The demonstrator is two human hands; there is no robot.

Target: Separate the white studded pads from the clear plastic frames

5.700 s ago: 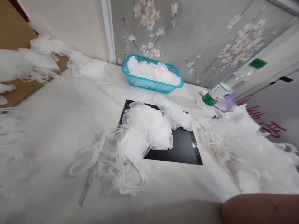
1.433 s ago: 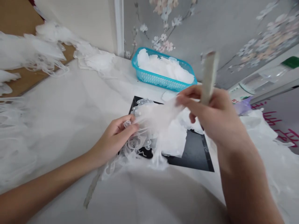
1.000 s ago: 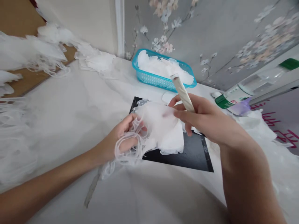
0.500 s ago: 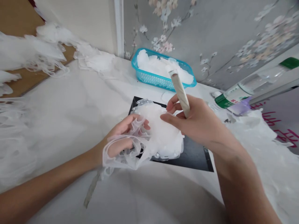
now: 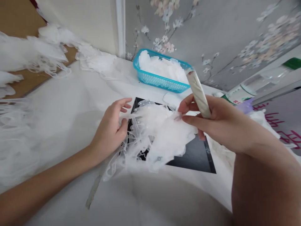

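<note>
White sheer fabric (image 5: 162,131) lies bunched over a black rectangular board (image 5: 195,155) on the white table. My right hand (image 5: 204,117) pinches the fabric's upper right edge between thumb and fingertips. A pale, wrapped stick (image 5: 198,94) also rests in that hand, pointing up and away. At the fabric's left side is my left hand (image 5: 113,124), its fingers apart, beside thin loose strips (image 5: 138,146) of the same material. A narrow strand passes close to its thumb and fingers.
Behind the board stands a blue basket (image 5: 160,82) filled with white pieces. A bottle (image 5: 258,83) with a green cap lies at the right. Sheer fabric piles (image 5: 14,135) cover the left side, and a grey tape strip (image 5: 94,191) is on the table in front.
My right hand has moved right, pulling the fabric with it and spreading it. My left hand has come out of the loose strips and shifted left and up, its fingers now apart.
</note>
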